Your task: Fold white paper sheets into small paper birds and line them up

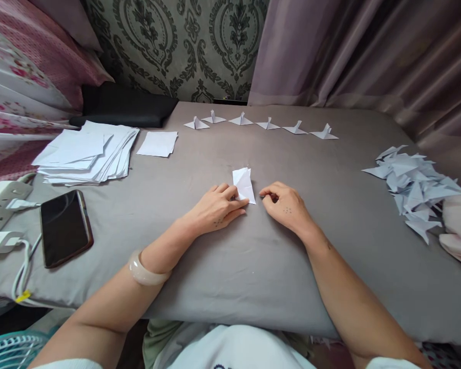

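A small folded sheet of white paper [244,184] lies in the middle of the grey cloth, with crease lines across its face. My left hand [221,207] is closed at its lower left edge, thumb and fingertips on the paper, holding it against the surface. Just right of the paper, a small gap away, my right hand [286,206] has its fingers curled in and the thumb and forefinger together. No object shows between them.
Several folded paper birds [269,124] stand in a row at the back. A pile of folded paper birds [418,184] lies far right. At left are a stack of white paper [86,154], a smaller paper stack [157,143], a phone [66,229] and a power strip [5,202] with cables.
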A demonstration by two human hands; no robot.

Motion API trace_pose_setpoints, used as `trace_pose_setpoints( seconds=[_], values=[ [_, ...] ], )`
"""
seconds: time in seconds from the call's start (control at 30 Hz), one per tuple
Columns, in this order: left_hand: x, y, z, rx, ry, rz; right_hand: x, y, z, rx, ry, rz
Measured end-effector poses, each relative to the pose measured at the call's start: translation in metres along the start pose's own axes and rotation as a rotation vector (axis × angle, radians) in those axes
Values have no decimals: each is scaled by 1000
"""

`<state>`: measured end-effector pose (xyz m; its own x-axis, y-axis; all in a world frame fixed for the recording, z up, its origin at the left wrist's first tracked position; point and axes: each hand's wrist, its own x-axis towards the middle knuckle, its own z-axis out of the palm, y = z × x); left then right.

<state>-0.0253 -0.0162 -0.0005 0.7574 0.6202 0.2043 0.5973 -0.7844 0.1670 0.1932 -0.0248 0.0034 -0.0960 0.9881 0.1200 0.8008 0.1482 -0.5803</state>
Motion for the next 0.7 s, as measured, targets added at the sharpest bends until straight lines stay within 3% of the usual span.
trace_pose_setpoints(
  seconds=[0.27, 0.4, 0.47, 0.57, 0.7],
  values=[
    [3, 1, 11, -103, 174, -82, -2, -8, 20, 108, 17, -72],
    [4, -5, 8, -103, 559, -282, -1, -10, 19, -71, 156, -254],
    [3, -7, 5, -13, 682, -323, 0, -12, 15, -212, 263, -370],
    [0, -8, 1, 128, 601, -196, -1, -15, 9, -337, 324, -499],
    [-2, -5, 0, 165, 380, 2, -8, -14, 7, -426, 210, -537]
  ],
)
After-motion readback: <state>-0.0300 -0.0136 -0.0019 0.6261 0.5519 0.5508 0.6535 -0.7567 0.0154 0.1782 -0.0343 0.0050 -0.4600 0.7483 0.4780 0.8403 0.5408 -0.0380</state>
